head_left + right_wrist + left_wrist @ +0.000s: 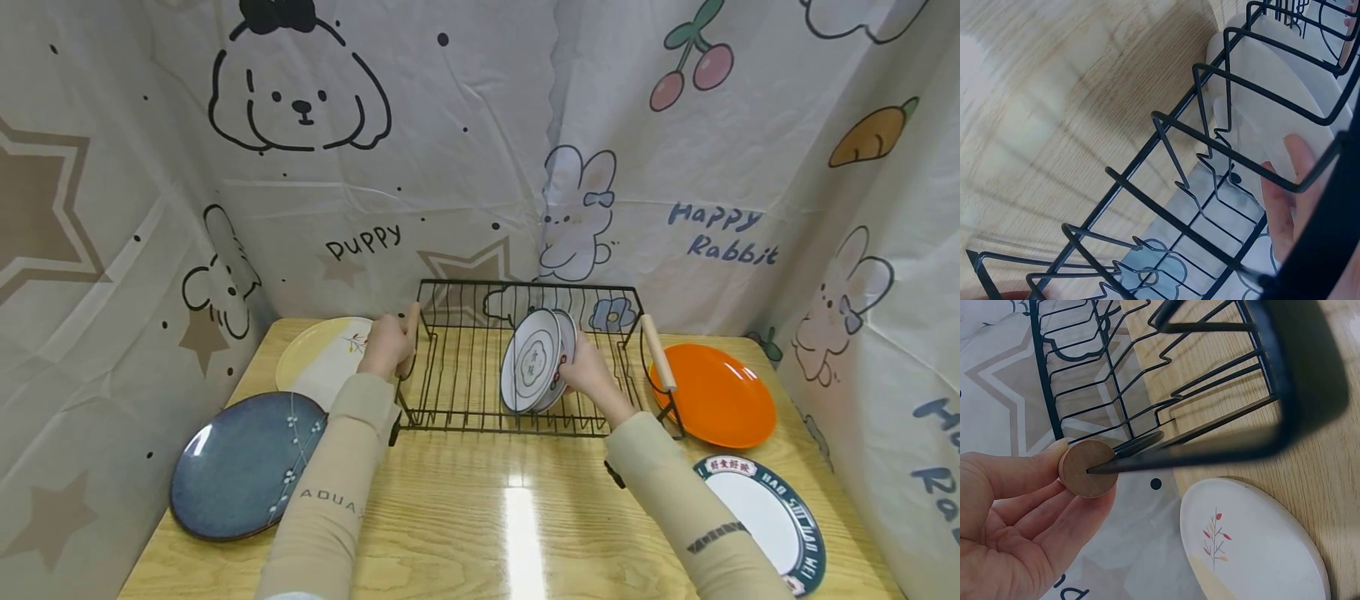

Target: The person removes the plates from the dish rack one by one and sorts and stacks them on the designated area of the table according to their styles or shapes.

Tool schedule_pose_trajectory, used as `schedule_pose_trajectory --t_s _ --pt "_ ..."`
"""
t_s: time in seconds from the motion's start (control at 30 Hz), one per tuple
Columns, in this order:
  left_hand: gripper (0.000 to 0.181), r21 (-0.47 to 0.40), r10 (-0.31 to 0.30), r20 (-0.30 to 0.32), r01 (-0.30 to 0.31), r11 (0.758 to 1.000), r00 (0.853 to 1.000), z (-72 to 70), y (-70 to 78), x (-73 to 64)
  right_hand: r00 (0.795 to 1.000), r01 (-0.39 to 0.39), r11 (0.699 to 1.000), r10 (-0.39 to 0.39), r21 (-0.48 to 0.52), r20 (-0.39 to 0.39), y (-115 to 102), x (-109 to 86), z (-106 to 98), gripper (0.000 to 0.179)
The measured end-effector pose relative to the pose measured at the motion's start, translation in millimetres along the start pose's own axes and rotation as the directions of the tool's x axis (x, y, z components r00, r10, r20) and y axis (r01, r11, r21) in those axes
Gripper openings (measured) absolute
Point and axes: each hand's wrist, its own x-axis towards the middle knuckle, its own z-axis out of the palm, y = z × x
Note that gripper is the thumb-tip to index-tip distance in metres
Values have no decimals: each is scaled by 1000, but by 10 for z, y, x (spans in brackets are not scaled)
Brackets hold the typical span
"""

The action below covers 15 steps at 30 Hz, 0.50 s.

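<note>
A black wire dish rack (pixel 480 431) with wooden end handles stands at the back of the table. My left hand (pixel 386 346) grips its left wooden handle (pixel 1088 456), thumb on one side and fingers on the other. Inside the rack, right of its middle, two white plates (pixel 534 362) with dark rims stand on edge, leaning together; the front one has characters at its centre. My right hand (pixel 588 375) holds them at their right side. The right wrist view shows fingertips (pixel 1297 150) against a plate's white back, seen through the wires.
A yellow-and-white plate (pixel 311 354) and a dark blue plate (pixel 232 467) lie on the left. On the right are an orange plate (pixel 716 396) and a green-rimmed white plate (pixel 757 508). The rack's right handle (pixel 657 352) stands near the orange plate. A printed curtain (pixel 472 167) encloses the back and sides.
</note>
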Motion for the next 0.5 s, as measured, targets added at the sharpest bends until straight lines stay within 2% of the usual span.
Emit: schedule_pose_trajectory --t_s 0.23,0.5 --pt "42 32 15 -16 -15 999 1000 14 -2 -9 1000 15 999 -15 -30 -4 -1 -9 -11 68" --pt "50 26 16 -14 -16 1000 1000 11 -7 1 1000 11 999 -11 -39 -5 -44 -25 -93 63"
